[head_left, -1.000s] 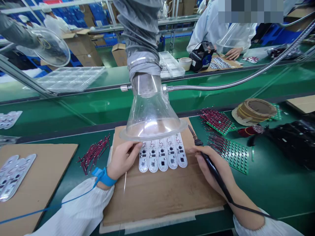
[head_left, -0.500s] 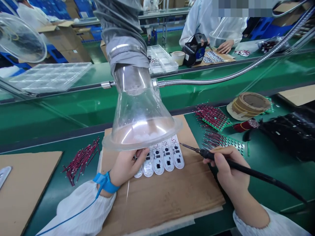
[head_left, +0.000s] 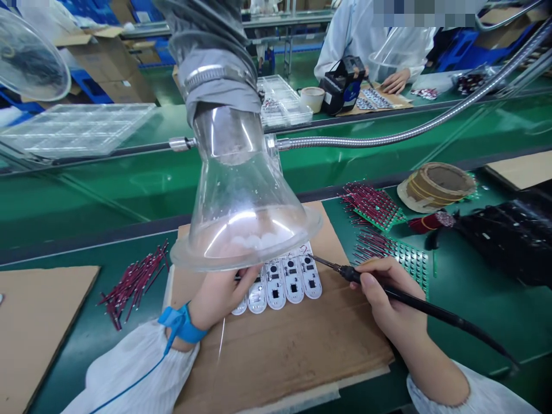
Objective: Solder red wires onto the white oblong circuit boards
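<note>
Where the iron sits: soldering iron [head_left: 435, 313] pinched pen-style in the closed right grip [head_left: 390, 299], tip ahead of its fingers.
Axis: long axis near level, tip pointing left, cord end trailing right.
Boards: white board strip [head_left: 293, 279] at the tip, left grip [head_left: 219, 293] resting on it; closed or not, the fume hood [head_left: 245, 213] hides.
Risk: a slip could likely scorch a board or burn the left fingers.
Beneath: cardboard mat [head_left: 293, 356] on green worktop [head_left: 466, 299].

An electronics assembly factory: green conveyor belt [head_left: 107, 190], clear fume-extraction hood [head_left: 241, 207], circuit boards [head_left: 375, 207], and a white-coated co-worker [head_left: 357, 34].
</note>
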Available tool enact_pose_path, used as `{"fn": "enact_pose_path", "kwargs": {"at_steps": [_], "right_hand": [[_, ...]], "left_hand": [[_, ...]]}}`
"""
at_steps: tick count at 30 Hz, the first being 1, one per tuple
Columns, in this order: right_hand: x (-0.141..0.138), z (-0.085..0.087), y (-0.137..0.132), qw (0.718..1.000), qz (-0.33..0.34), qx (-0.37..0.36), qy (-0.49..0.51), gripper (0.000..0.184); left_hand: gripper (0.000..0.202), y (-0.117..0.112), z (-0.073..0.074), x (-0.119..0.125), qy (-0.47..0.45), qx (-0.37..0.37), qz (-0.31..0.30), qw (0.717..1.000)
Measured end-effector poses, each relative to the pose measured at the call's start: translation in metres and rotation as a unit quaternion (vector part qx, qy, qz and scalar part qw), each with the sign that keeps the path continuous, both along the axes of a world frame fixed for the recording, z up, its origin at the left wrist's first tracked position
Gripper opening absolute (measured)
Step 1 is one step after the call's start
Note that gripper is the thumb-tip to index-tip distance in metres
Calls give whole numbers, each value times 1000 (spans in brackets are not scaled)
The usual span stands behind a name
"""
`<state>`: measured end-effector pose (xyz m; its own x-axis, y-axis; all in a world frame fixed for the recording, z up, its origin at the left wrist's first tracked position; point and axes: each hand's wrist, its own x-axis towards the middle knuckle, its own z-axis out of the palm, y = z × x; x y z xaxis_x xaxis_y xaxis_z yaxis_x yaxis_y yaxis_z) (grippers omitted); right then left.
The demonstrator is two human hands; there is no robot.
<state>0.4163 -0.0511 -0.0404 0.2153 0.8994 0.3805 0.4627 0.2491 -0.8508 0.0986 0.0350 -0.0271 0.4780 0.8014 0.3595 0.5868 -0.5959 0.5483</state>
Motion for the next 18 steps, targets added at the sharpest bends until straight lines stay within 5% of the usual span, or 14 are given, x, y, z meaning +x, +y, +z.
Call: {"fn": "enact_pose_path", "kwargs": {"at_steps": [18], "right_hand": [[-2,3,1,998,-7,6,54,22]], "left_hand": [[17,3,-4,-3,-26,-1,19,999]]}}
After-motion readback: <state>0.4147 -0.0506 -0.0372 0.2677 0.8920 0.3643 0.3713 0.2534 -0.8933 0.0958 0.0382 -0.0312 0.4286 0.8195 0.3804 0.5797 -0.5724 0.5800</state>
